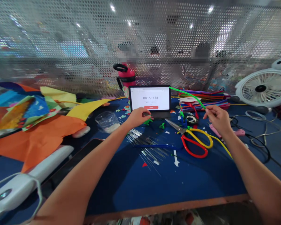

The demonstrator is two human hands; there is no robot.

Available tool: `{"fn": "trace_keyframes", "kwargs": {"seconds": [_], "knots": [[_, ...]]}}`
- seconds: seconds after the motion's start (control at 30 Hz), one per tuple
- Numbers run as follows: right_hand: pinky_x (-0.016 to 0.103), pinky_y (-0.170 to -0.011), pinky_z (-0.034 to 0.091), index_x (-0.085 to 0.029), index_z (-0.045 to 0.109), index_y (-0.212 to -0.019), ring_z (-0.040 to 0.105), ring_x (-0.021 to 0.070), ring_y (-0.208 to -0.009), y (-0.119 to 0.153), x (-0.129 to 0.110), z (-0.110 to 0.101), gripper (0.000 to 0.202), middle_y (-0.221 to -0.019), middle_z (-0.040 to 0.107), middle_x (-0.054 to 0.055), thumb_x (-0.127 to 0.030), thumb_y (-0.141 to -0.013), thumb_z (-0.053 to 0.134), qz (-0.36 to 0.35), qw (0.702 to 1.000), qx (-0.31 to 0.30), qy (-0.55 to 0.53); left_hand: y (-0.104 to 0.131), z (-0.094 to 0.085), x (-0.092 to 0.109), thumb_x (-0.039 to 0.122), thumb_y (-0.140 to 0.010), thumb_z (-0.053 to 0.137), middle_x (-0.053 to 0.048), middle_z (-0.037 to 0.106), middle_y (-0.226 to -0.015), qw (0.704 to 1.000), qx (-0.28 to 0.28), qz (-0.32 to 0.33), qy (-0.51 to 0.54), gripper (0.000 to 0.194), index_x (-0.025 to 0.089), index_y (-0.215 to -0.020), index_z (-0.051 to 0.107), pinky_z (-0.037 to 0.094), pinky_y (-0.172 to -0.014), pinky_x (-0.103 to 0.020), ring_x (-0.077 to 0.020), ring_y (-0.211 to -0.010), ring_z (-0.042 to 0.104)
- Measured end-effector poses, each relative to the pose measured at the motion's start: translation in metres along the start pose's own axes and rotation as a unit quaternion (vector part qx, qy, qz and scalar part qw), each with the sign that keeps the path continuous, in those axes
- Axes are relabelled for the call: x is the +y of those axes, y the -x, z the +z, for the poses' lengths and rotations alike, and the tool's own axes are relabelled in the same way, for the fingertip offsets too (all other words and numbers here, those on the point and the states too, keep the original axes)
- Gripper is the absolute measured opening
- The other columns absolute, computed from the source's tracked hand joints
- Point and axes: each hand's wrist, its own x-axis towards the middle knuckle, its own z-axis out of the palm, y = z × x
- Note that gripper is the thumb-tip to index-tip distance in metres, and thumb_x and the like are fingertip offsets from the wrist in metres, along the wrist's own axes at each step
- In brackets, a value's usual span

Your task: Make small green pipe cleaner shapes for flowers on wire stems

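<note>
My right hand (217,118) pinches the lower end of a bright green pipe cleaner (187,92), which arcs up and left across the tablet's right corner. Just in front of the tablet (150,99), my left hand (139,116) is closed with thumb and fingertips together; what it holds, if anything, is too small to make out. Small green twisted pieces (162,125) lie beside and beneath it. Scissors (194,142) with red and yellow handles lie open between my hands. Thin metal wires (150,147) are spread on the blue table (135,184), with a dark blue pipe cleaner (154,146) across them.
Orange felt (39,134) and other coloured sheets cover the left side, near a white device (18,190). A pink bottle (126,76) stands behind the tablet. Bundled pipe cleaners (206,104), a white fan (261,87) and cables are at the right. A perforated metal screen (96,40) rises behind.
</note>
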Motion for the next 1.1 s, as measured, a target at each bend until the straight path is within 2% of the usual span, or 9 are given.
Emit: {"fn": "trace_keyframes", "kwargs": {"seconds": [0.1,0.2,0.3,0.4,0.57,0.67,0.77,0.9,1.1], "knots": [[0.025,-0.049,0.037,-0.021,0.055,-0.083,0.051,0.0132,-0.048,0.000,0.000,0.000,0.015,-0.060,0.064,0.001,-0.035,-0.086,0.049,-0.013,1.000,0.002,0.029,0.001,0.000,0.011,0.032,-0.076,0.054,-0.006,0.065,-0.087,0.999,0.036,0.013,-0.004,0.025,0.014,-0.088,0.066,0.042,-0.068,-0.027,-0.0148,-0.070,0.056],[0.025,-0.048,0.036,-0.021,0.049,-0.072,0.049,0.0125,-0.046,0.000,0.000,0.002,0.020,-0.059,0.061,0.000,-0.038,-0.083,0.053,-0.005,0.998,-0.007,0.057,0.003,0.001,0.019,0.031,-0.078,0.053,-0.003,0.067,-0.081,0.999,0.030,0.027,0.009,0.022,0.015,-0.084,0.066,0.042,-0.066,-0.025,-0.0134,-0.068,0.057],[0.024,-0.049,0.036,-0.022,0.037,-0.061,0.049,0.0124,-0.048,0.001,-0.002,0.004,0.034,-0.055,0.058,-0.001,-0.041,-0.078,0.059,0.007,0.996,-0.043,0.080,0.004,0.003,0.023,0.030,-0.078,0.054,-0.003,0.069,-0.076,0.999,0.024,0.028,0.018,0.020,0.016,-0.080,0.067,0.042,-0.064,-0.025,-0.0132,-0.065,0.057],[0.025,-0.049,0.036,-0.022,0.033,-0.063,0.047,0.0118,-0.050,0.003,-0.007,0.006,0.040,-0.060,0.062,-0.001,-0.043,-0.072,0.065,0.008,0.990,-0.107,0.089,0.005,0.003,0.021,0.031,-0.078,0.054,-0.003,0.071,-0.074,0.999,0.014,0.021,0.031,0.021,0.015,-0.079,0.068,0.042,-0.061,-0.024,-0.0129,-0.063,0.058],[0.027,-0.053,0.040,-0.022,0.045,-0.079,0.057,0.0169,-0.063,0.012,-0.016,0.008,0.046,-0.079,0.066,0.003,-0.051,-0.057,0.073,-0.021,0.949,-0.282,0.137,0.004,0.000,0.013,0.034,-0.079,0.053,-0.002,0.069,-0.066,0.999,0.016,0.002,0.046,0.024,0.015,-0.078,0.068,0.042,-0.057,-0.022,-0.0115,-0.058,0.057],[0.027,-0.054,0.039,-0.022,0.047,-0.086,0.062,0.0225,-0.073,0.017,-0.017,0.012,0.046,-0.087,0.066,0.004,-0.044,-0.055,0.074,-0.015,0.924,-0.323,0.203,0.003,-0.001,0.009,0.034,-0.078,0.053,0.000,0.065,-0.059,0.998,0.025,-0.009,0.049,0.024,0.015,-0.077,0.068,0.041,-0.055,-0.022,-0.0108,-0.055,0.056],[0.028,-0.056,0.039,-0.021,0.049,-0.092,0.063,0.0270,-0.082,0.020,-0.018,0.016,0.044,-0.094,0.067,0.007,-0.034,-0.057,0.071,-0.012,0.915,-0.328,0.237,0.002,0.000,0.006,0.034,-0.077,0.054,0.000,0.063,-0.056,0.998,0.025,-0.015,0.052,0.024,0.015,-0.077,0.068,0.040,-0.054,-0.021,-0.0105,-0.054,0.056],[0.030,-0.061,0.043,-0.021,0.049,-0.096,0.063,0.0270,-0.082,0.019,-0.018,0.020,0.048,-0.094,0.067,0.007,-0.029,-0.054,0.070,-0.025,0.932,-0.293,0.214,0.002,0.001,0.003,0.035,-0.078,0.053,0.001,0.063,-0.056,0.998,0.020,-0.014,0.055,0.025,0.015,-0.076,0.068,0.040,-0.053,-0.021,-0.0104,-0.054,0.056],[0.029,-0.068,0.048,-0.022,0.039,-0.084,0.061,0.0191,-0.078,0.009,-0.007,0.008,0.038,-0.083,0.060,0.001,-0.023,-0.058,0.067,-0.007,0.972,-0.232,0.024,0.003,0.001,0.011,0.036,-0.080,0.050,-0.002,0.066,-0.064,0.999,0.029,-0.001,0.039,0.027,0.014,-0.080,0.067,0.042,-0.057,-0.023,-0.0130,-0.059,0.058]]}}
